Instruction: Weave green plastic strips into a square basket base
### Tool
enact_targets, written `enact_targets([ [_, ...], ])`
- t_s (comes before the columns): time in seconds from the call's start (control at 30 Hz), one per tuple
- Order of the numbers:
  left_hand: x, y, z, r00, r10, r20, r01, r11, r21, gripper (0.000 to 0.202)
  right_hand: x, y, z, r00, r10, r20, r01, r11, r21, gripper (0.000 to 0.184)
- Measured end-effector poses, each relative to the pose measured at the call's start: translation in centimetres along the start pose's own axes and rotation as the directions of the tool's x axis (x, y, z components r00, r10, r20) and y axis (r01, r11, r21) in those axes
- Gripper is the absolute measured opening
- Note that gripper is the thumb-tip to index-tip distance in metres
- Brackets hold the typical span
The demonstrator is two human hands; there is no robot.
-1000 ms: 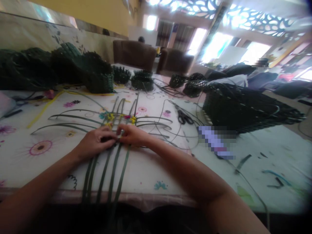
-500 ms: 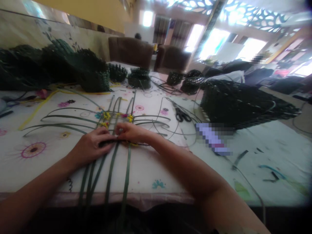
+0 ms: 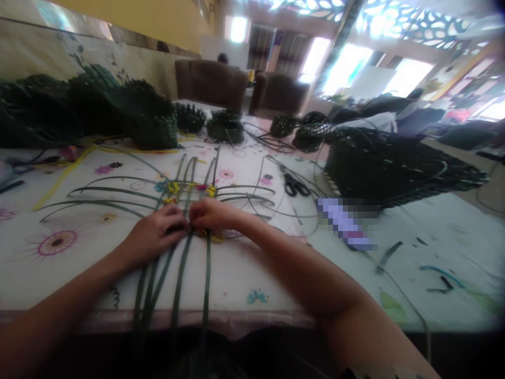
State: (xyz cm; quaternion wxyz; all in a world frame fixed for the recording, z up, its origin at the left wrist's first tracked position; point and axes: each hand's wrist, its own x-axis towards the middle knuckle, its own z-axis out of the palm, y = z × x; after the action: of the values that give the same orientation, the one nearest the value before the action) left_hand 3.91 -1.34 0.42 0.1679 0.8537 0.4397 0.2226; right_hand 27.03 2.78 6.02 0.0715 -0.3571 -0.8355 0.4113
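Observation:
Flat green weaving strips (image 3: 182,273) cross each other on the table, some running toward me and others out to both sides. Short yellow ties (image 3: 172,187) mark several of the crossings. My left hand (image 3: 163,230) is closed at the near side of the crossings, its fingers curled around a green strip. Right beside it my right hand (image 3: 209,215) is closed too, thumb and fingers pinched on the strips. The fingertips of both hands nearly meet, and they hide the exact spot they grip.
Dark green woven baskets (image 3: 153,118) stand along the back left, with smaller ones behind. A large dark woven piece (image 3: 390,166) lies at the right. Black-handled scissors (image 3: 295,185) and loose cords lie beyond my right hand. Strip offcuts (image 3: 390,255) are scattered on the tablecloth (image 3: 268,284).
My right fingers have curled in more tightly, and my left fingers have shifted slightly at the same crossing. The strips hold nearly the same layout.

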Motion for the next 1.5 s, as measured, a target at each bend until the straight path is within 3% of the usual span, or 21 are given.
enact_targets([
  [0.23, 0.2, 0.6, -0.2, 0.999, 0.029, 0.04, -0.029, 0.999, -0.016, 0.031, -0.5, -0.2, 0.0, 0.998, -0.067, -0.016, 0.066, 0.994, -0.089, 0.021],
  [0.53, 0.2, -0.3, -0.1, 0.998, -0.036, 0.055, 0.039, 0.998, -0.046, 0.033, -0.5, 0.3, 0.1, 0.973, -0.222, 0.065, 0.23, 0.957, -0.175, 0.015],
  [0.73, 0.4, -0.5, -0.1, 0.997, -0.054, 0.061, 0.056, 0.998, -0.033, 0.033, -0.1, 0.8, 0.6, 0.963, -0.26, 0.075, 0.271, 0.929, -0.253, 0.013],
  [1.03, 0.3, 0.3, -0.5, 0.992, -0.123, 0.021, 0.125, 0.986, -0.113, 0.042, 0.1, 0.9, 0.6, 0.977, -0.212, 0.036, 0.214, 0.945, -0.247, 0.013],
  [1.27, 0.7, 0.3, -1.1, 0.997, -0.064, 0.042, 0.069, 0.991, -0.114, 0.041, -0.2, 0.8, 0.1, 0.974, -0.22, 0.049, 0.225, 0.958, -0.175, 0.02],
  [1.5, 0.7, -0.1, -0.8, 0.998, -0.054, 0.035, 0.058, 0.992, -0.11, 0.047, -0.5, 0.3, 0.2, 0.975, -0.222, 0.025, 0.219, 0.928, -0.301, 0.029],
])
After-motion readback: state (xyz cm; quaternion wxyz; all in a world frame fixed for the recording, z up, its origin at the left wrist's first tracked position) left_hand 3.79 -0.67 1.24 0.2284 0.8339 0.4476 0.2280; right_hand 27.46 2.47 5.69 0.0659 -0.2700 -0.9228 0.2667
